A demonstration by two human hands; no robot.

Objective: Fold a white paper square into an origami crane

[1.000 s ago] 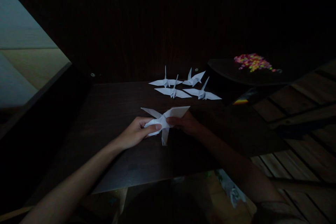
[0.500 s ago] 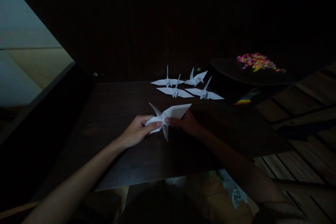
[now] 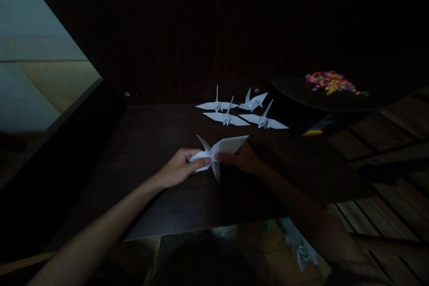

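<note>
One pinch from the left grip, thumb on top, holds the left wing of a white paper bird over the dark surface; the right grip pinches its right side. Wings spread sideways, slender points jutting far and near; left forearm and right forearm slant inward

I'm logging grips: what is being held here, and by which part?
A white folded-paper bird, held by its two wings, the left hand on one and the right hand on the other, both thumbs near its middle.
</note>
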